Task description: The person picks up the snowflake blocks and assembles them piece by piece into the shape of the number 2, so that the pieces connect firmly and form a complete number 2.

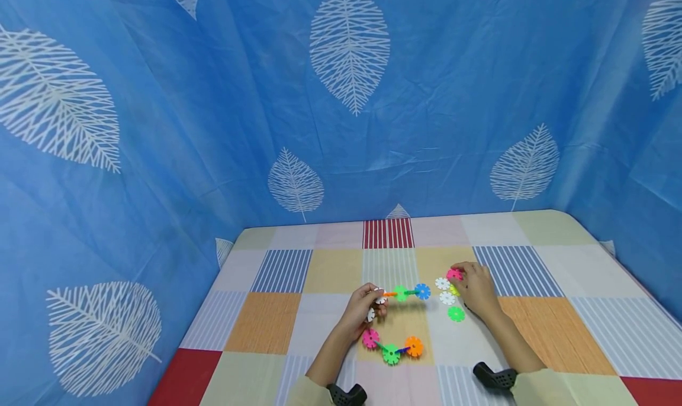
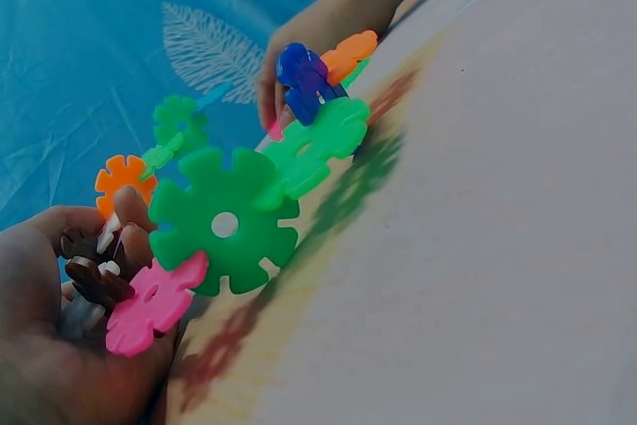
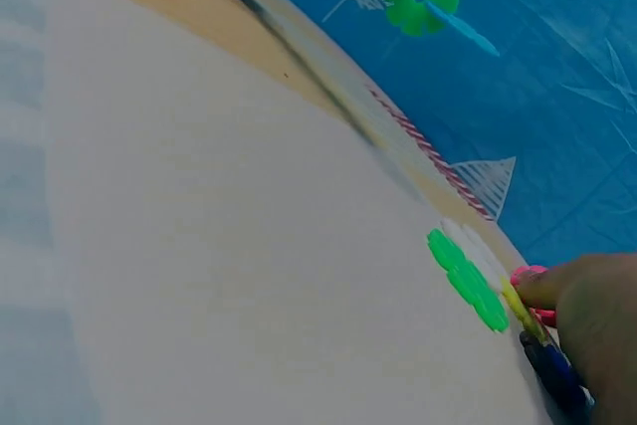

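Note:
My left hand point(image 1: 356, 314) grips a chain of interlocked plastic flower discs by its white and dark links. From that hand one end of the chain runs right through an orange disc point(image 2: 123, 184) and a green disc point(image 1: 401, 293) to a blue disc point(image 1: 422, 291). The other end curves nearer me, with a pink disc point(image 1: 370, 338), a larger-looking green disc point(image 2: 225, 222) and an orange disc point(image 1: 414, 347). To the right, my right hand point(image 1: 478, 289) pinches a loose pink disc point(image 1: 454, 274) beside the small pile; its fingertips are partly hidden.
Loose discs lie by the right hand: white discs point(image 1: 447, 298), a yellow disc point(image 1: 453, 290), a green disc point(image 1: 456, 314) and a dark blue piece point(image 3: 553, 373). A patchwork cloth point(image 1: 266, 323) covers the table. Blue leaf-patterned curtains point(image 1: 426, 98) stand behind and at the sides.

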Demonstrator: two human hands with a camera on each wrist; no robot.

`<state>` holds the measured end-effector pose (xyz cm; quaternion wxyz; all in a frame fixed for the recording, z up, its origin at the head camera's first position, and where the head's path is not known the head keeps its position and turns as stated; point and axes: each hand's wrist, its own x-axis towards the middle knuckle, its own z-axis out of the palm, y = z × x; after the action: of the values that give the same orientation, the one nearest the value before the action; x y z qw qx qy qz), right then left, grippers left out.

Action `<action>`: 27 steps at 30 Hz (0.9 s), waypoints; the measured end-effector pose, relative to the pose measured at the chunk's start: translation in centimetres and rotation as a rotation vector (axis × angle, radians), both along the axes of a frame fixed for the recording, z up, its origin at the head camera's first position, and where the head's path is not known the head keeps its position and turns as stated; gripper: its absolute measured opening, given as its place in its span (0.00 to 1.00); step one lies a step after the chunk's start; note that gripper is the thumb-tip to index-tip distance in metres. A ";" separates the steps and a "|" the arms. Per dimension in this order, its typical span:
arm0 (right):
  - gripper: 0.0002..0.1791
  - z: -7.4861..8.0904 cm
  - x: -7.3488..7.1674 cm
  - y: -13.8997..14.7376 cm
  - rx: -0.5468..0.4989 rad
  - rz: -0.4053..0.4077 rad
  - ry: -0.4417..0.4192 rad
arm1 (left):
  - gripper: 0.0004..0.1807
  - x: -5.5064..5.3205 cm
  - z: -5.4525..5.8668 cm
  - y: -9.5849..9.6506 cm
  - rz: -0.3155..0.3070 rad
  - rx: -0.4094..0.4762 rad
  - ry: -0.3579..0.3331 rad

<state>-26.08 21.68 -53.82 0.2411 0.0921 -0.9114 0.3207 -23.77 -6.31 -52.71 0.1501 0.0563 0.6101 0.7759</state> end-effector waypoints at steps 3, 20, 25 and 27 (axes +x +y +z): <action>0.12 0.1 0.1 -0.1 -0.152 0.034 -0.007 | 0.07 0.0 0.0 0.0 -0.001 0.024 -0.009; 0.06 1.4 0.7 -2.2 -0.656 0.636 -0.049 | 0.09 -0.3 0.3 -0.4 0.025 0.103 -0.063; 0.05 1.5 0.9 -2.3 -0.659 0.652 -0.066 | 0.09 -0.5 0.2 -0.5 0.021 0.106 -0.078; 0.05 1.5 0.8 -2.3 -0.657 0.664 -0.072 | 0.09 -0.4 0.2 -0.5 0.024 0.115 -0.078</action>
<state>-25.28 19.33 -52.31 0.1102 0.2863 -0.6904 0.6552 -24.21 -6.78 -52.47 0.1608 0.0272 0.5587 0.8132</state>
